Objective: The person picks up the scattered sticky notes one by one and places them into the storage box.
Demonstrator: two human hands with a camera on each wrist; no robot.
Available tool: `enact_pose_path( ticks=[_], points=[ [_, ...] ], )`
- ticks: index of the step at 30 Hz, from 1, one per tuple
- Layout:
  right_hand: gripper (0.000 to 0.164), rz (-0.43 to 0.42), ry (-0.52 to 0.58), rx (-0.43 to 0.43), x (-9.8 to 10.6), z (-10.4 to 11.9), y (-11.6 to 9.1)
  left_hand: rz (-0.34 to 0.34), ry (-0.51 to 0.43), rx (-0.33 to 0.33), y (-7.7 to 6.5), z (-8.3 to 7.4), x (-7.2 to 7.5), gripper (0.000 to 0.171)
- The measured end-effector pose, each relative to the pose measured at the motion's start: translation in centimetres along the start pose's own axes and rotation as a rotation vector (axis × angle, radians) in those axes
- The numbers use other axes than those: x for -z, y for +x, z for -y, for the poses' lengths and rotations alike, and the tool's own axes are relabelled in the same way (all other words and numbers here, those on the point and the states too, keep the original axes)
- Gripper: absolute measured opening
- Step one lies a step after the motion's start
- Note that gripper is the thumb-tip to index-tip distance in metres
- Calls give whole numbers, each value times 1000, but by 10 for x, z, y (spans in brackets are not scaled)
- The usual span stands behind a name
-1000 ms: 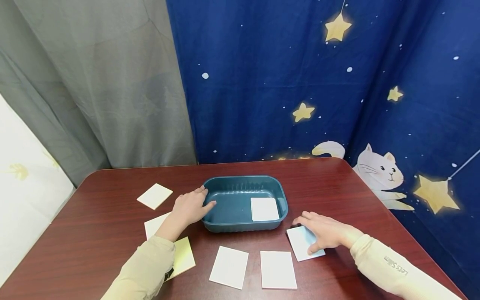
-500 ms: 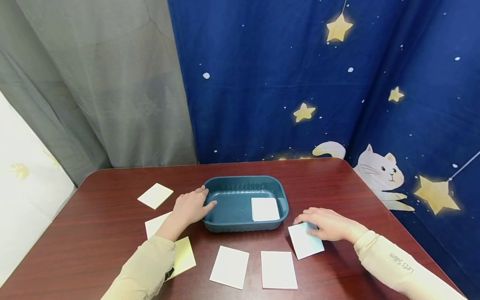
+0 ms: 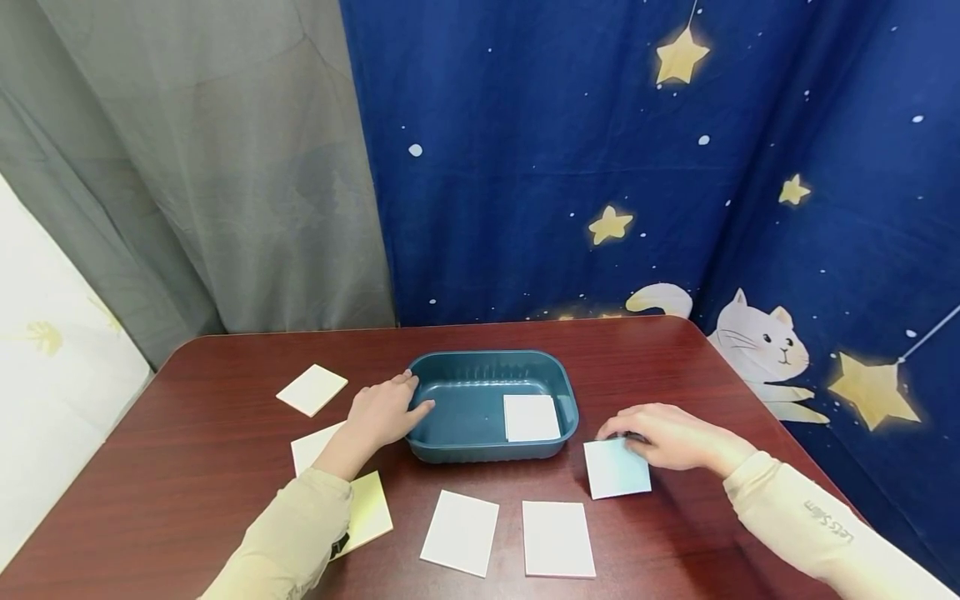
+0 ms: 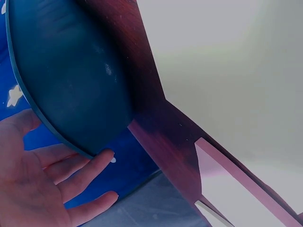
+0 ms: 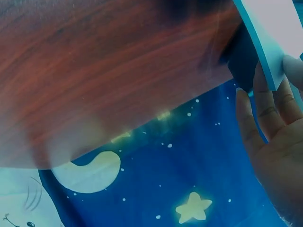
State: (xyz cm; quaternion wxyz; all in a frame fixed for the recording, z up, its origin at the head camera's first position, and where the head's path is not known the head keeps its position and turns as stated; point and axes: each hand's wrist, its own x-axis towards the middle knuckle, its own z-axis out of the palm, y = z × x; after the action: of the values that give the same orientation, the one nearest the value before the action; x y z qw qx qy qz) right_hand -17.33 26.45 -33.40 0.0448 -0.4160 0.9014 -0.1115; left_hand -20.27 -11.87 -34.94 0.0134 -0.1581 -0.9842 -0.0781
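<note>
My right hand (image 3: pixel 671 435) pinches a light-blue sticky note pad (image 3: pixel 617 471) by its far edge, right of the bin. In the right wrist view, thumb and fingers lie on opposite faces of the pad (image 5: pixel 270 42), which is tilted up. My left hand (image 3: pixel 381 410) touches the left end of a teal plastic bin (image 3: pixel 480 454), its fingers fairly straight along the rim. From the left wrist, the fingertips (image 4: pixel 106 156) show right at the bin's rim (image 4: pixel 45 120). A white-topped pad (image 3: pixel 531 418) lies inside the bin on the right.
Two white-topped pads (image 3: pixel 461 533) (image 3: pixel 558 539) lie in front of the bin. Left of it are a cream pad (image 3: pixel 312 390), a white one (image 3: pixel 311 446) and a yellow one (image 3: pixel 369 515), the latter two partly under my left arm. Curtains (image 3: pixel 525 167) hang behind the table.
My right hand has taken hold of the light-blue pad's far edge and moved back and slightly right, tilting and raising it. My left hand and the bin stay put.
</note>
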Motion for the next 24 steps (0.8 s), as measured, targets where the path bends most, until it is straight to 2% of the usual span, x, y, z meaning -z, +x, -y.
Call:
enact_pose_path(
  ticks=[11, 24],
  points=[
    [35, -55, -70, 28, 27, 7, 7, 4, -3, 2, 0, 0, 0, 58],
    [36, -152, -138, 75, 58, 18, 35, 0, -4, 0, 0, 1, 0, 58]
  ],
)
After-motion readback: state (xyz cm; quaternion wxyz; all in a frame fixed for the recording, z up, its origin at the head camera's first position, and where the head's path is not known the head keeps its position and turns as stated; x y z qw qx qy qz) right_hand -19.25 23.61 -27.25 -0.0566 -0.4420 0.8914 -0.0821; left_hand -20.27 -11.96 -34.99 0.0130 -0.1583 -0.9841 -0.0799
